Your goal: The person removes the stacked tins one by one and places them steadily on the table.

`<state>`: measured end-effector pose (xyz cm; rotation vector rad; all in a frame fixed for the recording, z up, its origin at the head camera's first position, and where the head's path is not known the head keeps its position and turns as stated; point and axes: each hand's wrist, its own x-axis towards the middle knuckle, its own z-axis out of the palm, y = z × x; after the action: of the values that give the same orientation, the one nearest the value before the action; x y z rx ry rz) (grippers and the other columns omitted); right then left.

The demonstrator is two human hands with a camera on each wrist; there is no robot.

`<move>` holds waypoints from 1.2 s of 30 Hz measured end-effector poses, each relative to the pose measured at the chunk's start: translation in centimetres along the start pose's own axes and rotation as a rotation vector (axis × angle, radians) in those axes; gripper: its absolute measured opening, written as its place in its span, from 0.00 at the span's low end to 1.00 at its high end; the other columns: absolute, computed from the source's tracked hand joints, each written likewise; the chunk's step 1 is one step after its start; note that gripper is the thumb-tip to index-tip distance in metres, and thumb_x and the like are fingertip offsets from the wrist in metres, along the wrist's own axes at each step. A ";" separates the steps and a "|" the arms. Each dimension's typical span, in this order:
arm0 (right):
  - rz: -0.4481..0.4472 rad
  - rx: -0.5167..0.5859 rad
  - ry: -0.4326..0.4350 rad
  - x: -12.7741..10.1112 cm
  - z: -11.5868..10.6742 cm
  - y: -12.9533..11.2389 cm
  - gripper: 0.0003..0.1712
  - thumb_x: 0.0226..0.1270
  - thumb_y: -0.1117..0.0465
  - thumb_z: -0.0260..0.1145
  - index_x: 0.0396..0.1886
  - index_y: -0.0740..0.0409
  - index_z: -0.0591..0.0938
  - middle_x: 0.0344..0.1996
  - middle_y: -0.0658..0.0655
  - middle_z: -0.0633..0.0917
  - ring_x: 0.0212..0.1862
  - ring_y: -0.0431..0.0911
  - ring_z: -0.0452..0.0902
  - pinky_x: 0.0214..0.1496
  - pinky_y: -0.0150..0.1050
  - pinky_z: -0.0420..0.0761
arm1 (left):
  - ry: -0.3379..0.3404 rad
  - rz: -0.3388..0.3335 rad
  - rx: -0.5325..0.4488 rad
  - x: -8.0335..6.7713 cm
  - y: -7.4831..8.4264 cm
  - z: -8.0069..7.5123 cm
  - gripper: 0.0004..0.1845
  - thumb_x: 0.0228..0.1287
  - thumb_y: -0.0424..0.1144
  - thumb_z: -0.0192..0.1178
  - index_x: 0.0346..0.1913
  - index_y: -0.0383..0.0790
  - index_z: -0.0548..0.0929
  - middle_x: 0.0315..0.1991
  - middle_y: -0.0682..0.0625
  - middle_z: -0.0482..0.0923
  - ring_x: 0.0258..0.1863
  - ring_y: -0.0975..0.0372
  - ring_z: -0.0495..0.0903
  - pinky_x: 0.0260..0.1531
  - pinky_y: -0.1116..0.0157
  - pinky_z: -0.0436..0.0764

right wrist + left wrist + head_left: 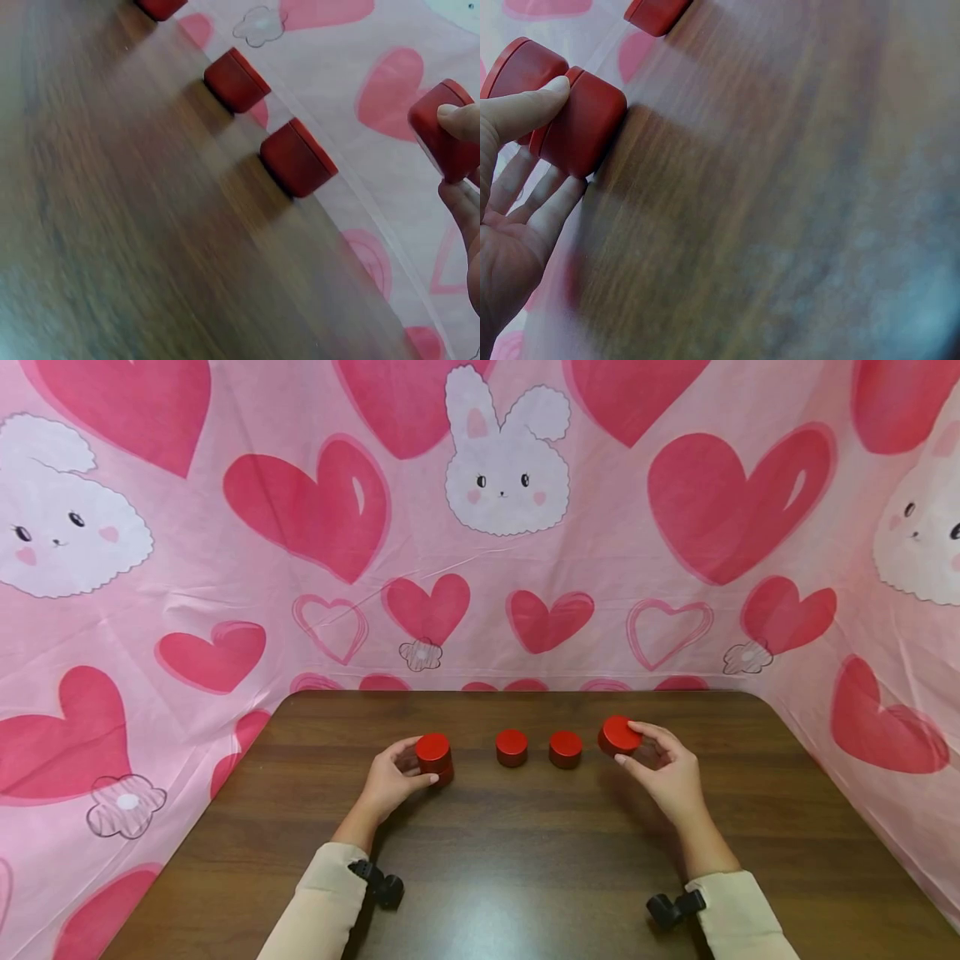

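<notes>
Your right grip (672, 777) pinches a round, red, metal-looking tin (618, 736) above the bench (487, 843), near its far edge; your left grip (390, 782) pinches a matching two-tin stack (434, 755) low, so bumps could topple it.

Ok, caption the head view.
Left hand grips two stacked red containers; right hand holds a third container aloft; two more containers stand between.

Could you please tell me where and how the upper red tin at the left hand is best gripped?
I'd suggest pinching the upper tin by its round side wall, from the right: it sits upright on the lower tin, and the left hand is on its left.
</notes>
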<state>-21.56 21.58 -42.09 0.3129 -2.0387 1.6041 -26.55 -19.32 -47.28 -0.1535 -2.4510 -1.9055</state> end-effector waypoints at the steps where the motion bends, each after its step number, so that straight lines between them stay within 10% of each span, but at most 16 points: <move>1: 0.017 -0.016 0.004 0.1 -0.1 0.3 0.28 0.47 0.81 0.73 0.52 0.75 0.79 0.47 0.63 0.83 0.44 0.36 0.81 0.51 0.26 0.79 | 0.000 0.002 -0.002 0.0 -0.1 0.0 0.38 0.44 0.25 0.76 0.62 0.37 0.75 0.57 0.39 0.78 0.54 0.47 0.79 0.53 0.55 0.79; 17: 0.200 -0.153 -0.047 1.2 -1.6 5.4 0.30 0.52 0.68 0.77 0.56 0.66 0.80 0.55 0.68 0.80 0.45 0.26 0.76 0.47 0.20 0.75 | 0.007 0.001 -0.005 0.1 0.1 0.0 0.37 0.44 0.25 0.76 0.62 0.37 0.75 0.58 0.39 0.78 0.54 0.46 0.79 0.53 0.55 0.79; 25: 0.275 -0.258 -0.137 1.4 -1.8 6.6 0.29 0.53 0.70 0.76 0.57 0.69 0.78 0.55 0.71 0.79 0.53 0.59 0.80 0.46 0.22 0.77 | 0.008 0.003 0.001 0.1 0.0 -0.1 0.38 0.44 0.26 0.76 0.63 0.37 0.75 0.58 0.39 0.78 0.54 0.46 0.79 0.53 0.55 0.79; 36: 0.280 -0.340 -0.197 1.6 -1.7 7.6 0.28 0.55 0.70 0.74 0.57 0.69 0.77 0.53 0.73 0.79 0.53 0.62 0.79 0.53 0.45 0.79 | 0.002 0.015 -0.015 0.1 -0.2 0.0 0.38 0.44 0.24 0.76 0.63 0.35 0.75 0.57 0.37 0.78 0.54 0.46 0.79 0.53 0.55 0.79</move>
<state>-26.16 25.49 -47.26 0.0628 -2.5535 1.3857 -26.69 -19.35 -47.47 -0.1699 -2.4279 -1.9171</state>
